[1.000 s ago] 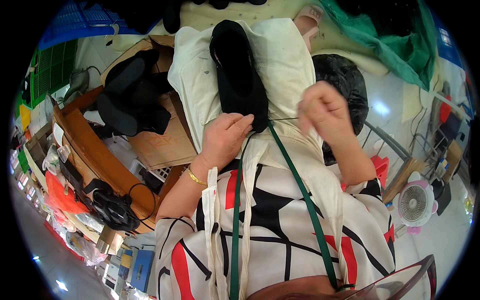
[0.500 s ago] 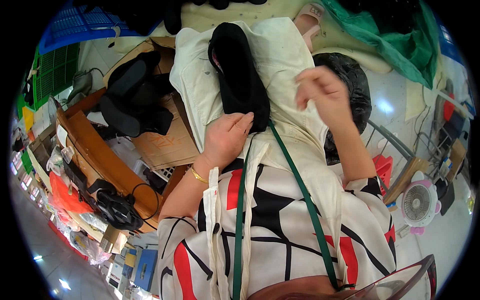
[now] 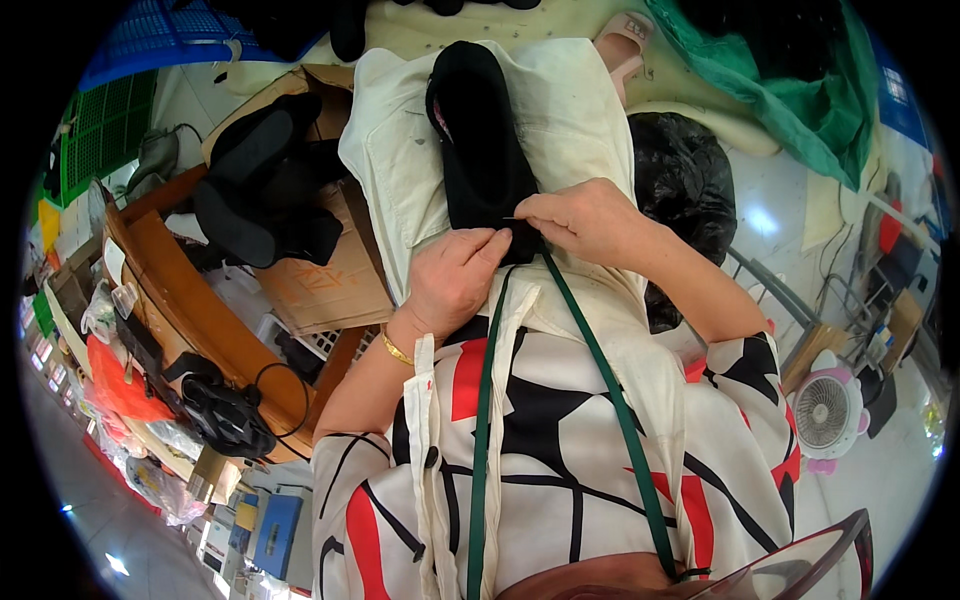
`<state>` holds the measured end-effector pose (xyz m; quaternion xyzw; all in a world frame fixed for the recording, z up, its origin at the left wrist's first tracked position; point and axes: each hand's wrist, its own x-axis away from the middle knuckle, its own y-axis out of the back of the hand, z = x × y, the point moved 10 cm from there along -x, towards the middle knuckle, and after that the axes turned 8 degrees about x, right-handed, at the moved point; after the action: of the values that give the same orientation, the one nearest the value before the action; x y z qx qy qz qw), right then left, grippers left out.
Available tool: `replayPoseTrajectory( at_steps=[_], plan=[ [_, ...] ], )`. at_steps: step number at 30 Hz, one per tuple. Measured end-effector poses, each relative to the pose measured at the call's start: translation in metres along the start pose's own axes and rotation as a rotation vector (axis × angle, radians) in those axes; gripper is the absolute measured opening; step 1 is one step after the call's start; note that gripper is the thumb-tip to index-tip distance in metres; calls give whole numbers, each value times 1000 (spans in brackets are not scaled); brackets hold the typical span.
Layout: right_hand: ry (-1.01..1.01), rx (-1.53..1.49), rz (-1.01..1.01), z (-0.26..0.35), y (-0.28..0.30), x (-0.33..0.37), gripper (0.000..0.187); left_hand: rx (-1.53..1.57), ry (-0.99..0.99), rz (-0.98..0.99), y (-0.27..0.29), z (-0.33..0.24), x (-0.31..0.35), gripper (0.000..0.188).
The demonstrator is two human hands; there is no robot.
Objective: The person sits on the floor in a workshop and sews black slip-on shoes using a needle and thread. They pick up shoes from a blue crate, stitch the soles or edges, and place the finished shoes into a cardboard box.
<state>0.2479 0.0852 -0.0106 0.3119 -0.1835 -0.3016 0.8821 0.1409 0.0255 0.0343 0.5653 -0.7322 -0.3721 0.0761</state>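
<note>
A black fabric shoe (image 3: 474, 199) lies lengthwise on the cream cloth (image 3: 580, 110) over my lap, its opening facing up. My left hand (image 3: 447, 282) is closed on the shoe's near end, thumb and fingertips pinching its left edge. From the other side my right hand (image 3: 592, 222) pinches a thin needle (image 3: 510, 218), which points left across the black fabric. Any thread on it is too fine to make out. Both sets of fingertips are close together at the shoe's near end.
Several black shoes (image 3: 250, 190) are piled at a cardboard box (image 3: 325, 275) on the left, beside a wooden drawer (image 3: 200, 320). A black plastic bag (image 3: 685, 180) lies right of my lap. Further right stands a small fan (image 3: 828, 405). Green straps (image 3: 610, 390) hang down my front.
My right hand has come down and left from the raised position to the shoe's near end, where the needle now shows. The left hand keeps its hold.
</note>
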Motion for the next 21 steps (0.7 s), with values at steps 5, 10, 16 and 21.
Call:
replayPoseTrajectory(
  at_steps=[5,10,16,21],
  plan=[
    [14,25,22,1,0,-2,14,5,14,-3,0,2,0,27],
    [20,45,50,1,-2,-5,15,14,21,-4,0,4,-1,27],
    [74,-26,2,2,-7,-12,12,45,79,3,0,6,2,29],
    [-124,-55,159,5,-24,-22,14,-15,61,-5,-2,3,5,27]
  ],
)
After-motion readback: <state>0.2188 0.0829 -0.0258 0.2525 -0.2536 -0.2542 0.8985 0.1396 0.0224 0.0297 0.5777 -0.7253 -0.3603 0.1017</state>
